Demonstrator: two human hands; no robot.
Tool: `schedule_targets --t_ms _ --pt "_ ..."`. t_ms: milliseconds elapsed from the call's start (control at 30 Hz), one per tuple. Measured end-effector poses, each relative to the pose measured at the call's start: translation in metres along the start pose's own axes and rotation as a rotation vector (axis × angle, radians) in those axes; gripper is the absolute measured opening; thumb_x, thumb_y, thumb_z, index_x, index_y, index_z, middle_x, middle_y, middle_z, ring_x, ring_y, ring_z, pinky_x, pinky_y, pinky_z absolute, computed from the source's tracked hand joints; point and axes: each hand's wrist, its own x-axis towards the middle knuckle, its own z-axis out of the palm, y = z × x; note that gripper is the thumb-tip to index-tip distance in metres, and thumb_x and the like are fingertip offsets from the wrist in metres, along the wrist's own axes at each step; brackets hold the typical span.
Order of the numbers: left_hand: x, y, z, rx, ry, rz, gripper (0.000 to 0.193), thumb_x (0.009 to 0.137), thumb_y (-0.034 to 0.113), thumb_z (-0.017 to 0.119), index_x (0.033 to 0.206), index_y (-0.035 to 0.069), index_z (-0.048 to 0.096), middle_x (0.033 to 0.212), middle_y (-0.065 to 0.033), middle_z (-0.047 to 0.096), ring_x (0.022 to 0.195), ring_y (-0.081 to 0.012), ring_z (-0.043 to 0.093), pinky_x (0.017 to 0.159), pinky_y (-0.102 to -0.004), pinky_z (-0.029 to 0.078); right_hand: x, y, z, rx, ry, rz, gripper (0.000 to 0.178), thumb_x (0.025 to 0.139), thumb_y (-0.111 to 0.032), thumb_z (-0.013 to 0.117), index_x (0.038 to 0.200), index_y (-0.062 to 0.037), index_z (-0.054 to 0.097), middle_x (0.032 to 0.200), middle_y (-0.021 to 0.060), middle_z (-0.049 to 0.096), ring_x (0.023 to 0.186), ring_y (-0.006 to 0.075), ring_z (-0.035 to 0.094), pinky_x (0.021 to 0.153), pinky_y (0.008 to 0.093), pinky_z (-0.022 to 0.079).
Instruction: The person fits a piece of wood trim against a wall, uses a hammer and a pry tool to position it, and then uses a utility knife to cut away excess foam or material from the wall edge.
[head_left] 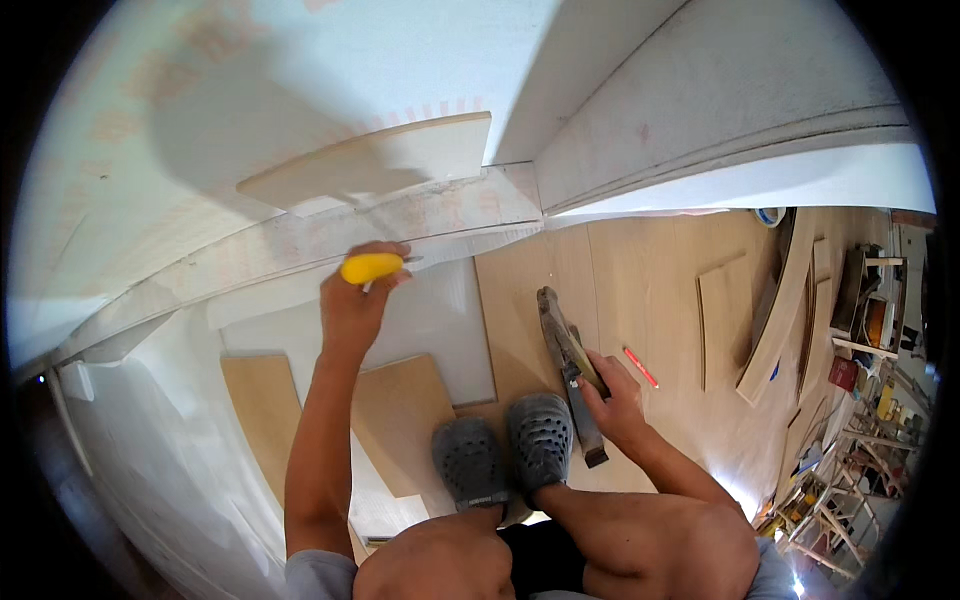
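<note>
My left hand (365,300) is closed around a yellow-handled tool (370,268), held out in front of the low ledge along the wall. A short, thin metal piece shows at the handle's right end; the rest is blurred. My right hand (612,400) grips a long, narrow, worn tool (562,345) with dark metal parts and a tan strip along it. Its kind is hard to make out. This tool lies slantwise over the wood planks, just right of my grey clogs (540,435). A pale board (400,160) leans on the wall beyond my left hand.
Cut planks (400,415) lie on a white sheet (450,310) left of my feet. On the wood floor (640,290) to the right are a red marker (641,367), a short plank (725,315) and long strips (785,310). Clutter and wooden frames (840,500) stand far right.
</note>
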Motion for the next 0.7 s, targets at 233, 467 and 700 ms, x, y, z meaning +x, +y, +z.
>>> schedule_targets --t_ms 233,467,700 --pt "0.040 0.021 0.005 -0.141 -0.018 -0.057 0.015 0.093 0.001 0.071 0.108 0.000 0.066 0.108 -0.0072 0.075 0.098 -0.0153 0.071 0.089 -0.0299 0.057 -0.004 0.009 0.007 0.013 -0.021 -0.010 0.042 0.090 -0.004 0.072 0.130 -0.0008 0.062 0.093 0.0155 0.064 0.080 0.0301 0.064 0.071 0.0371 0.052" --pt "0.037 0.011 0.011 -0.086 -0.040 -0.054 0.018 0.092 0.004 0.073 0.109 0.001 0.067 0.108 -0.0070 0.076 0.096 -0.0172 0.072 0.088 -0.0311 0.057 -0.009 0.007 0.005 0.010 -0.066 0.032 0.044 0.091 -0.008 0.073 0.132 -0.0010 0.061 0.099 0.0184 0.066 0.087 0.0350 0.067 0.075 0.0409 0.054" --pt "0.066 0.017 0.004 0.006 -0.144 -0.131 0.019 0.094 0.012 0.074 0.109 0.002 0.067 0.103 -0.0065 0.077 0.098 -0.0185 0.073 0.090 -0.0314 0.055 0.009 0.004 -0.005 0.002 -0.085 -0.046 0.038 0.093 -0.008 0.069 0.130 0.0003 0.061 0.091 0.0177 0.064 0.075 0.0281 0.065 0.068 0.0366 0.052"
